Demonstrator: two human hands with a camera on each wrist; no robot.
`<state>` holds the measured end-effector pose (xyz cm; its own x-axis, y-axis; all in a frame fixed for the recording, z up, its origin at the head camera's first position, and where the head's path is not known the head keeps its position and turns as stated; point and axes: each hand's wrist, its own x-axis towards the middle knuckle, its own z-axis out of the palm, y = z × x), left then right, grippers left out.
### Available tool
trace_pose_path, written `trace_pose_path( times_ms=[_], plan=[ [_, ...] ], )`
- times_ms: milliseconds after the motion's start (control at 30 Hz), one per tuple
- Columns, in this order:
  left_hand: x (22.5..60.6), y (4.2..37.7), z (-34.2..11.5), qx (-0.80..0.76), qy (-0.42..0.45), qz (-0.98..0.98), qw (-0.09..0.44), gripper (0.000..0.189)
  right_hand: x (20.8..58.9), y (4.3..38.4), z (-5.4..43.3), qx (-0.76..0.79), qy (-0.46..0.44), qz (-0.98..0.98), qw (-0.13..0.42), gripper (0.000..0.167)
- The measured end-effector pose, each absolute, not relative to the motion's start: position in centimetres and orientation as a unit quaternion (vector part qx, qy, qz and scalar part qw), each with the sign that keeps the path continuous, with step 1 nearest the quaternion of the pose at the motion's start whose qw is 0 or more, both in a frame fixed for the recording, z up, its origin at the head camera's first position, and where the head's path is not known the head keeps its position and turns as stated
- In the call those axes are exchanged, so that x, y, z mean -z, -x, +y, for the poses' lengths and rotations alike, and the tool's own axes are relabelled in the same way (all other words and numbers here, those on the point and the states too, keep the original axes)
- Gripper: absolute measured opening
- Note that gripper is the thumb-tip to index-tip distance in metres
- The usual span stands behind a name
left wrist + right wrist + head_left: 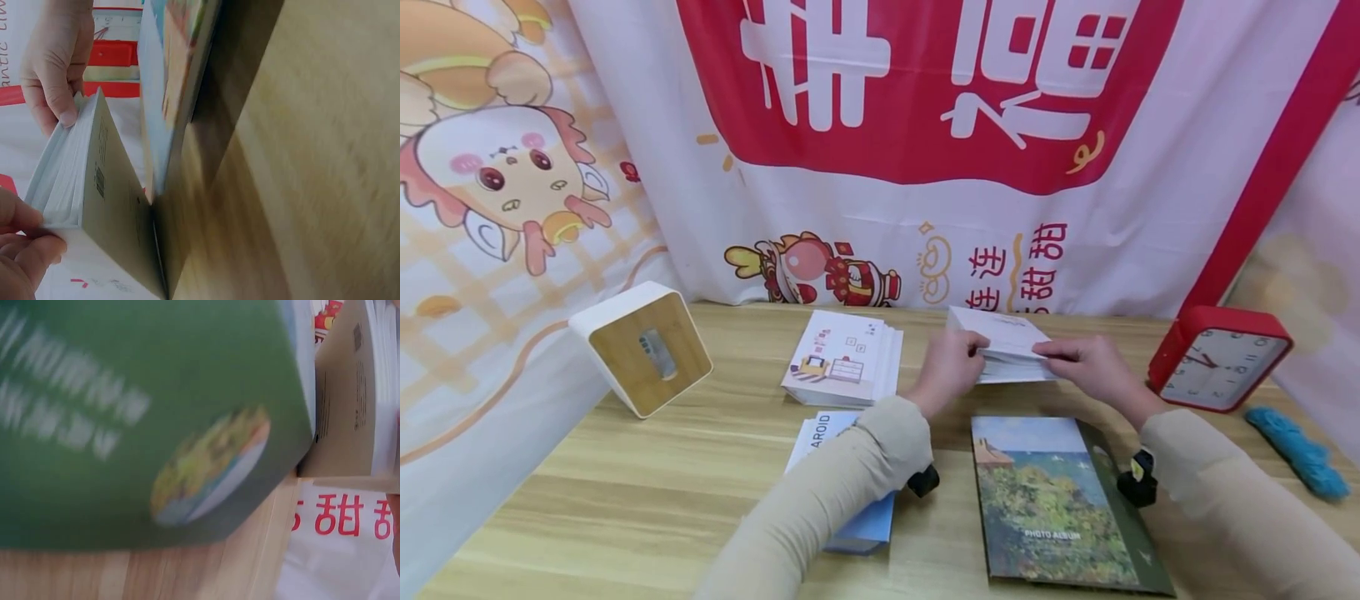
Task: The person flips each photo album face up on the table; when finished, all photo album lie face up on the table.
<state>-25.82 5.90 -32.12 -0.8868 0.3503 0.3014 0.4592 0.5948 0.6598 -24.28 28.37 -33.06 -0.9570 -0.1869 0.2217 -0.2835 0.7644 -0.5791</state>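
A thick white book (1011,333) is tilted at the back of the table, its near edge raised and its far edge down at the tabletop. My left hand (949,367) pinches the near left corner between thumb and fingers. The near right corner is pinched by my right hand (1093,367). In the left wrist view the pale back cover (119,194) with a barcode faces down towards the table, and the page edges show between both hands. That same back cover (347,394) appears at the right of the right wrist view.
A photo album (1037,517) with a painted cover lies in front. To the left are a white album (838,358) and a blue one (861,529) partly behind my sleeve. A wood-faced box (647,350), red clock (1221,358) and blue yarn (1300,454) stand farther out. Printed cloth (880,200) hangs behind.
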Motion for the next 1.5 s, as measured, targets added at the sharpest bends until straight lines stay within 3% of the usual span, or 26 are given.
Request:
trace_pose_path(
  times_ms=[333,533,1000,1167,1500],
  plan=[
    [33.7,24.5,6.5,0.403,0.205,-0.889,0.068,0.027,34.2,24.5,29.9,-0.334,-0.135,-0.933,0.014,0.028],
    [34.6,24.4,6.7,0.433,0.17,-0.883,0.059,0.028,34.7,24.5,29.9,-0.332,-0.147,-0.932,0.01,0.027],
    [36.2,24.7,7.1,0.453,0.126,-0.882,0.032,0.032,36.3,24.6,29.5,-0.342,-0.089,-0.934,-0.048,0.031],
    [36.7,24.4,7.1,0.448,0.132,-0.882,0.055,0.033,36.6,24.4,29.4,-0.339,-0.096,-0.935,-0.048,0.032],
    [36.0,24.4,6.8,0.486,0.117,-0.865,0.045,0.027,35.9,24.1,29.2,-0.318,-0.11,-0.94,-0.054,0.034]
  ],
)
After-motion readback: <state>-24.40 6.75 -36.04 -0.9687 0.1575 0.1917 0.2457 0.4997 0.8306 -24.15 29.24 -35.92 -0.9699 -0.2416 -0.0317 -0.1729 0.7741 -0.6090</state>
